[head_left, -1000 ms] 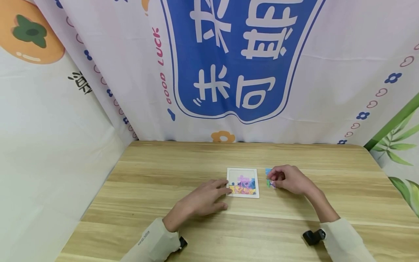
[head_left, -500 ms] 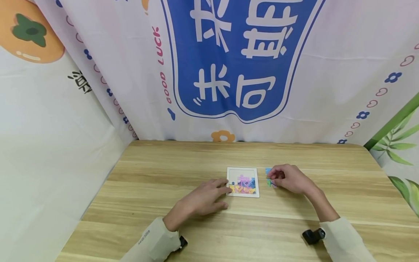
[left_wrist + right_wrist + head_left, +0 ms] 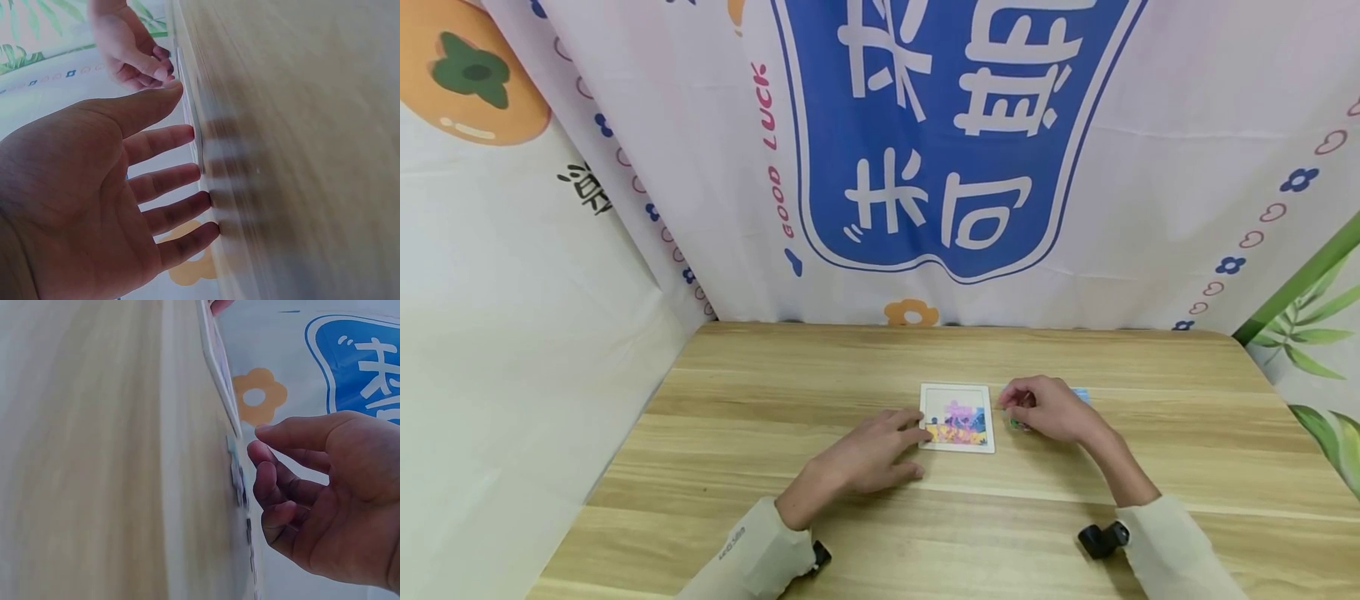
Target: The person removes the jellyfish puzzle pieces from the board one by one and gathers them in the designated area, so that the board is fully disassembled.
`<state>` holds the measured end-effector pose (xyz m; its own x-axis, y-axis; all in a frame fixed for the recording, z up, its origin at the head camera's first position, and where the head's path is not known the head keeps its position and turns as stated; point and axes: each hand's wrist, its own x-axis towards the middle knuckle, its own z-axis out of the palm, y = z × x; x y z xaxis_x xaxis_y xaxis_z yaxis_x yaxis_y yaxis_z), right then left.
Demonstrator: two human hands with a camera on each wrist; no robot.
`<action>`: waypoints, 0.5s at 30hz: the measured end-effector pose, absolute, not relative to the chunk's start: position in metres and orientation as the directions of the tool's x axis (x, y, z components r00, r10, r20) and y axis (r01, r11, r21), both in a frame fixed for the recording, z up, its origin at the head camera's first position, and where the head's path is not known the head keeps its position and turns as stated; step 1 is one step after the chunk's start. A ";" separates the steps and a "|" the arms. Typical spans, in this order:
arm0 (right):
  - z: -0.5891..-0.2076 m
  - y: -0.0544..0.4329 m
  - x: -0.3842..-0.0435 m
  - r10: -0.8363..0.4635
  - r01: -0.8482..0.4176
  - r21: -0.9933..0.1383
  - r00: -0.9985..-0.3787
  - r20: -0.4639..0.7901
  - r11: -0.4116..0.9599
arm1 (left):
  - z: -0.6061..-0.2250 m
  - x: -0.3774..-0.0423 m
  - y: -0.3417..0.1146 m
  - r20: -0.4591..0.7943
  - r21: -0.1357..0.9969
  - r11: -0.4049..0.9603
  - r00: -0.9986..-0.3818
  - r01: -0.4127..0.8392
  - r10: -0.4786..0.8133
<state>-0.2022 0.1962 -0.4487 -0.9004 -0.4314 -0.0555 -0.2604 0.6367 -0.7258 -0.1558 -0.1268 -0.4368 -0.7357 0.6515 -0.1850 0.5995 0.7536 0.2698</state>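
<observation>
A white-framed jigsaw puzzle (image 3: 957,423) lies on the table, its lower part filled with pink, yellow and blue pieces and its upper part bare. My left hand (image 3: 872,454) rests at the frame's left side with fingers spread and fingertips on its edge. Just right of the frame, my right hand (image 3: 1047,408) hovers low over loose jigsaw pieces (image 3: 237,478), thumb and index tips close together with a small gap and nothing visible between them. A greenish piece (image 3: 1017,424) shows under its fingertips. Behind the hand, a light blue piece (image 3: 1081,395) peeks out; other pieces are hidden.
The wooden table (image 3: 775,375) ends at a hanging white cloth (image 3: 1150,208) with blue lettering. Another printed cloth (image 3: 535,333) hangs along the left. Small black cameras (image 3: 1103,540) sit at both wrists.
My right hand has shifted slightly left toward the puzzle frame, uncovering a light blue piece on its right and covering the pieces on its left more. The left hand stays put.
</observation>
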 end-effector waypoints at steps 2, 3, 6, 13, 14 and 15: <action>-0.448 0.193 -0.203 -0.436 -0.272 -0.722 -0.899 -0.046 0.637 | -0.436 -0.156 -0.127 -0.190 0.266 0.756 -0.737 0.598 0.649; -0.448 0.191 -0.204 -0.440 -0.278 -0.722 -0.897 -0.041 0.634 | -0.436 -0.156 -0.126 -0.192 0.267 0.757 -0.737 0.596 0.648; -0.448 0.185 -0.206 -0.452 -0.281 -0.734 -0.891 -0.039 0.618 | -0.436 -0.156 -0.126 -0.192 0.269 0.758 -0.738 0.595 0.647; -0.450 0.168 -0.209 -0.463 -0.284 -0.732 -0.885 -0.048 0.619 | -0.434 -0.156 -0.123 -0.203 0.266 0.768 -0.745 0.582 0.635; -0.450 0.165 -0.210 -0.463 -0.285 -0.729 -0.885 -0.049 0.622 | -0.433 -0.156 -0.123 -0.205 0.266 0.769 -0.746 0.581 0.634; -0.450 0.163 -0.210 -0.463 -0.286 -0.726 -0.885 -0.050 0.625 | -0.433 -0.156 -0.122 -0.204 0.264 0.770 -0.746 0.582 0.634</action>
